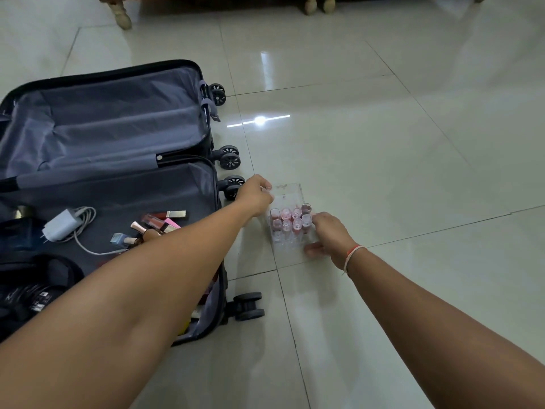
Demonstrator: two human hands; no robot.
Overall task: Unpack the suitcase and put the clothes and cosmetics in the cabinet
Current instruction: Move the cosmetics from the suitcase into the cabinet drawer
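while upright, lip glosses [290, 221], clear organizer [287, 193]

Glossy pale floor tiles [383, 149] lie open right of and beyond a clear acrylic organiser of pink lip tubes [290, 222]. On its left, the open black wheeled suitcase [118, 137] and its caster wheels [233, 187] crowd close; turned wooden furniture legs [121, 13] border the far edge.

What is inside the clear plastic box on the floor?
The clear plastic box holds eight pink and reddish tubes upright in its near part. The far part looks empty. The left hand and right hand grip its sides and cover parts of it.
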